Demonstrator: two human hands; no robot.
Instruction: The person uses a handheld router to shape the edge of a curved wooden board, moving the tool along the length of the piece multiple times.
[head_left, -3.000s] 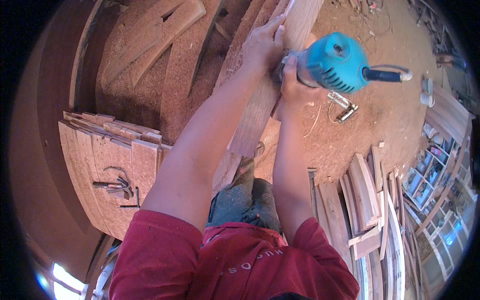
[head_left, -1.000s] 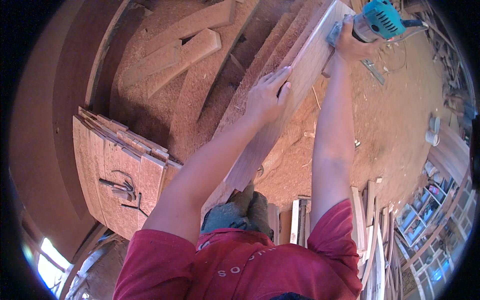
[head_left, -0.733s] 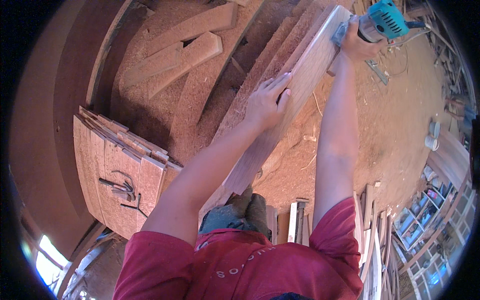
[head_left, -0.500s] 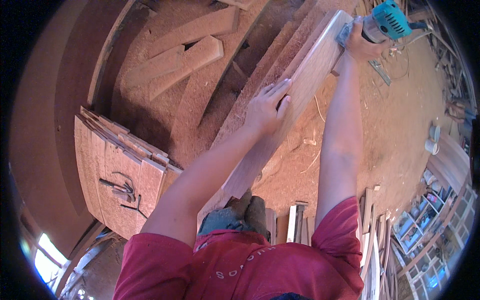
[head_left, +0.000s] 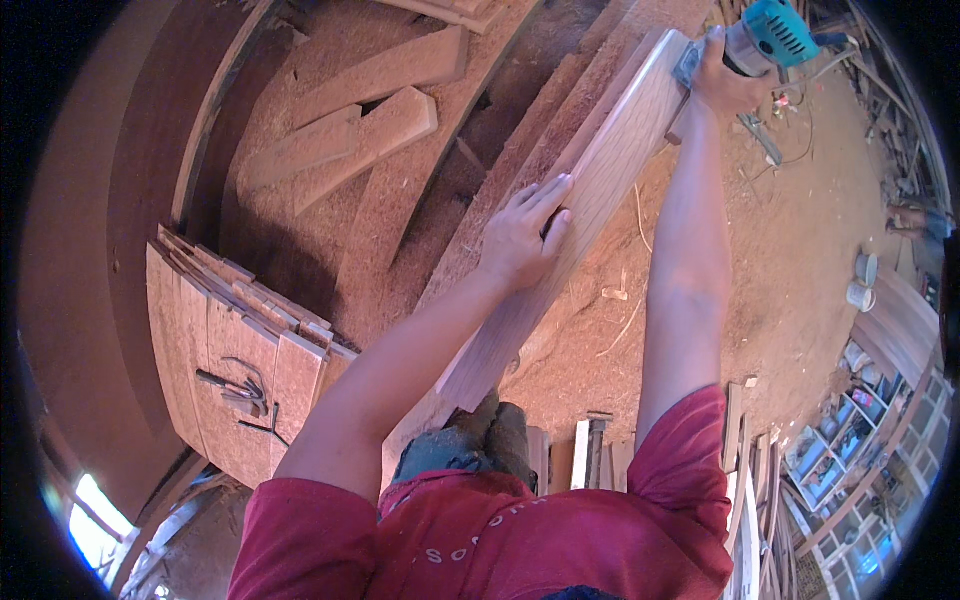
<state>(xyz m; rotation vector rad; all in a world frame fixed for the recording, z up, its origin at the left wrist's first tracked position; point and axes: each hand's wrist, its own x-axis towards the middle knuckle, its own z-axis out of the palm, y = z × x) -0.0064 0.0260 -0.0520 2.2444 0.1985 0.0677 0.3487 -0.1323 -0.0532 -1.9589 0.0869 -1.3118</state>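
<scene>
A long wooden board [head_left: 600, 170] lies slanted across the bench, from near my body to the far right. My left hand [head_left: 522, 238] rests flat on its face, fingers stretched toward the left edge and thumb apart. At the board's far right end my right hand [head_left: 725, 85] is wrapped round a trim router [head_left: 770, 38] with a teal motor housing and silver body. The router is tilted on its side, its clear base [head_left: 687, 66] against the board's end. The bit is hidden from view.
Dusty wood offcuts [head_left: 385, 75] lie on the bench at the far left. Stacked boards [head_left: 235, 340] with dark metal tools [head_left: 240, 392] on top stand at left. Sawdust covers the floor [head_left: 790, 260]. White buckets [head_left: 861, 295] and an upright rack [head_left: 835, 450] are at right.
The router in my right hand has shifted slightly farther out along the board's end. My left hand stays on the board. The whole view has moved a little.
</scene>
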